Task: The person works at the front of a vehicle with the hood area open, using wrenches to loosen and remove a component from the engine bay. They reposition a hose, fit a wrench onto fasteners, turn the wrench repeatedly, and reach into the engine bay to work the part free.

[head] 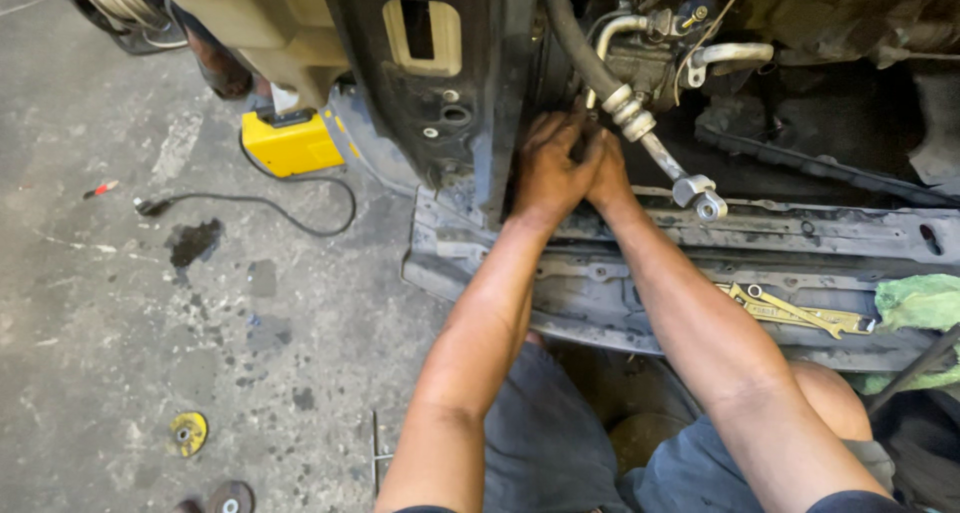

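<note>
The person's bent knees and both forearms fill the bottom of the view, reaching forward so that the left hand (pixel 545 168) and right hand (pixel 608 173) press together low in the engine bay, just beneath the ribbed hose fitting (pixel 630 113) and against the dark upright panel (pixel 440 83). The fingers curl out of sight into the shadow, so whether either hand is clamped on a part cannot be told. Combination wrenches (pixel 795 313) lie within reach on the grey crossmember (pixel 600 283) by a green rag (pixel 920 303), while the yellow box (pixel 290 143) on the floor is partly cut off.
</note>
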`<state>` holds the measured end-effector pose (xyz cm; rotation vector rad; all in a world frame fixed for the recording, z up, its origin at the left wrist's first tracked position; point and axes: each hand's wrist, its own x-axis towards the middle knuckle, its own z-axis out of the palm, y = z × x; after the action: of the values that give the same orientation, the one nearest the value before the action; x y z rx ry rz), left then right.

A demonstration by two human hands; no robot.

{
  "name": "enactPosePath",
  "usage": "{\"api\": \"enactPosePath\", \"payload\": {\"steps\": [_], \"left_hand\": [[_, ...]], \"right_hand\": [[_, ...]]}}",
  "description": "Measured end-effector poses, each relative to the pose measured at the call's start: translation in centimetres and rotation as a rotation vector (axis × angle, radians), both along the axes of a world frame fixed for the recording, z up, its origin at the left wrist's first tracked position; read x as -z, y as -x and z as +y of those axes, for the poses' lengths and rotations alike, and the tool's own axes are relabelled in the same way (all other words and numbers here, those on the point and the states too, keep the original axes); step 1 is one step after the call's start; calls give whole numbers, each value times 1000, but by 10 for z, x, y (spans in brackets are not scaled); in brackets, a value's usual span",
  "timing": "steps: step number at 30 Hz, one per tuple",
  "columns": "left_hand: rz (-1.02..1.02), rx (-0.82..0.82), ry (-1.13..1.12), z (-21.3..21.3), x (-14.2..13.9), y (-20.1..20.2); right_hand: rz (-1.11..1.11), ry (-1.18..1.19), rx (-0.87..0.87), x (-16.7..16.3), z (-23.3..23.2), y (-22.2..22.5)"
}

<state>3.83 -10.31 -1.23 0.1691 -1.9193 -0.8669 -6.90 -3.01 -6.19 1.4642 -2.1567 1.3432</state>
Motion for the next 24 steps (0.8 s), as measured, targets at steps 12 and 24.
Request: {"api": "enactPosePath", "payload": {"steps": [12, 24], "left_hand": [[-4, 5, 12, 2, 0, 0], [-12, 32, 32, 2, -3, -2]], "right_hand": [[37, 61, -23, 0, 1, -1], [-195, 74, -71, -11, 6, -8]]}}
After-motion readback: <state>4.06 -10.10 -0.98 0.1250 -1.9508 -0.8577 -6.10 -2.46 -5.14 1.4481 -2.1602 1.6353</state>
